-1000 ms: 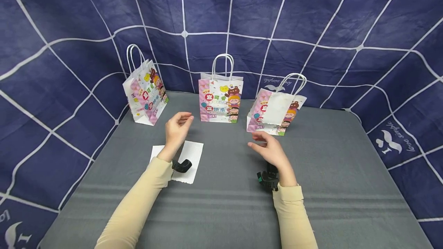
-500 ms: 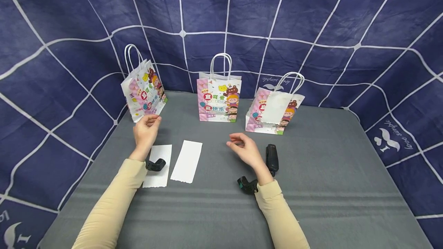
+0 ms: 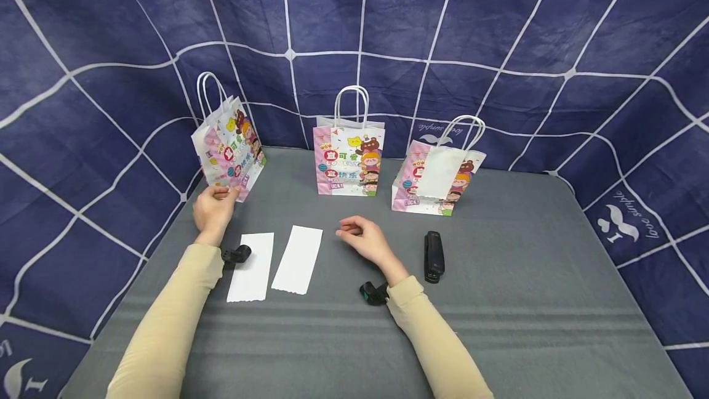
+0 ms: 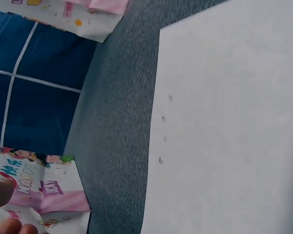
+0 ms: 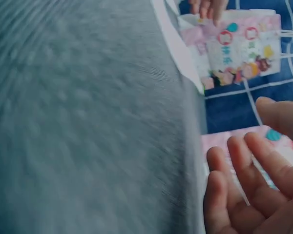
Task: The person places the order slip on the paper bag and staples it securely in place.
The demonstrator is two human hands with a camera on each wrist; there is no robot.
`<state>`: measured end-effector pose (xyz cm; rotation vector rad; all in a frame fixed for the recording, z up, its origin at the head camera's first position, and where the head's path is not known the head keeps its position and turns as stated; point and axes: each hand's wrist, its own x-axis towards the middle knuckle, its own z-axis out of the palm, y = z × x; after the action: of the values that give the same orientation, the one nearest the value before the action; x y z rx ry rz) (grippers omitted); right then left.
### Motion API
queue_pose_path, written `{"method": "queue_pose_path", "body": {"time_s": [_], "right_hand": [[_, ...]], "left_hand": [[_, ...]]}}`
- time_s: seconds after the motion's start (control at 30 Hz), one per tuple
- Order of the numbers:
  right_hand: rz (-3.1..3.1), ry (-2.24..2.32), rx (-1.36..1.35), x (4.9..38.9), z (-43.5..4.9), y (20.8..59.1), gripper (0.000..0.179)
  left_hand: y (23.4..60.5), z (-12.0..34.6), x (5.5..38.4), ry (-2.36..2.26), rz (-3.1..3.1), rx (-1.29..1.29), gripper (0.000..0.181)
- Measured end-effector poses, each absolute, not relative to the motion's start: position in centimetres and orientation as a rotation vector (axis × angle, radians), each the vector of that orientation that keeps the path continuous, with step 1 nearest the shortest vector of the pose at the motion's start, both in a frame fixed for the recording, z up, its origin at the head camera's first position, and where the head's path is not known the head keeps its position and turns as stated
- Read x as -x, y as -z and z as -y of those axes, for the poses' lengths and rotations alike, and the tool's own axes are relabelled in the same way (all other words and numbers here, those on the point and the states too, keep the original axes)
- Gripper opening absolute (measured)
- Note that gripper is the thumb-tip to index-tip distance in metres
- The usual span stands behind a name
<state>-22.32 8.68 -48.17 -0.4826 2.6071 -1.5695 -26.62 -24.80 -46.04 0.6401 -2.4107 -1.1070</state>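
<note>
Dark blue cloth (image 3: 471,17) crossed by white grid lines hung behind and at both sides of a grey worktop (image 3: 532,263). Three white paper bags with twisted handles and cheerful cartoon prints stood along its far part. At the far left stood the left bag (image 3: 232,146), turned so that its printed front faced towards the right and near side. Well apart from it, the middle bag (image 3: 349,159) faced nearly straight to the near side. Farther right was the right bag (image 3: 410,183), with a white paper strip (image 3: 439,172) hanging down over part of its front.

The left hand (image 3: 213,211) was at the near lower part of the left bag. Its thumb stood apart from its bent fingers, with the bag's print showing in the gap; whether the fingertips pressed on the paper could not be told. The right hand (image 3: 367,242) was raised near the middle of the worktop, its fingers loosely bent and its thumb well clear of them, leaving a wide gap.

Between the hands lay two white paper sheets, the left sheet (image 3: 255,270) just beside the right sheet (image 3: 297,260), each with an uneven near edge. A black stapler (image 3: 434,257) lay to the right of the right hand, on the near side of the right bag. Both arms wore pale yellow sleeves (image 3: 166,319).
</note>
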Motion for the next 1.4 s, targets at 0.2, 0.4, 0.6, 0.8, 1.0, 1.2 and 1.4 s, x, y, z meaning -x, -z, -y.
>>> {"method": "queue_pose_path", "body": {"time_s": [0.2,0.4,0.6,0.8,1.0,1.2,1.4], "right_hand": [[-2.565,1.594,0.535,22.9,-7.4,48.8,0.031],[-2.569,1.554,0.544,23.6,-6.1,49.1,0.033],[-2.615,1.52,0.541,24.2,-5.3,49.4,0.032],[-2.669,1.45,0.504,24.3,-4.9,49.4,0.026],[-2.718,1.368,0.538,24.3,-4.8,49.4,0.021],[-2.71,1.361,0.55,24.3,-4.6,49.5,0.015],[-2.673,1.392,0.53,24.3,-4.7,49.5,0.014]], "left_hand": [[46.2,25.2,27.2,1.107,2.412,-0.632,0.041],[46.4,25.2,27.8,1.088,2.379,-0.613,0.036],[46.4,25.0,27.9,1.062,2.35,-0.575,0.031],[46.6,25.1,28.0,1.025,2.345,-0.581,0.031],[46.9,25.6,28.0,0.988,2.338,-0.625,0.031],[46.8,25.8,27.6,0.968,2.325,-0.608,0.029],[47.1,26.2,27.3,0.935,2.305,-0.589,0.026]]}}
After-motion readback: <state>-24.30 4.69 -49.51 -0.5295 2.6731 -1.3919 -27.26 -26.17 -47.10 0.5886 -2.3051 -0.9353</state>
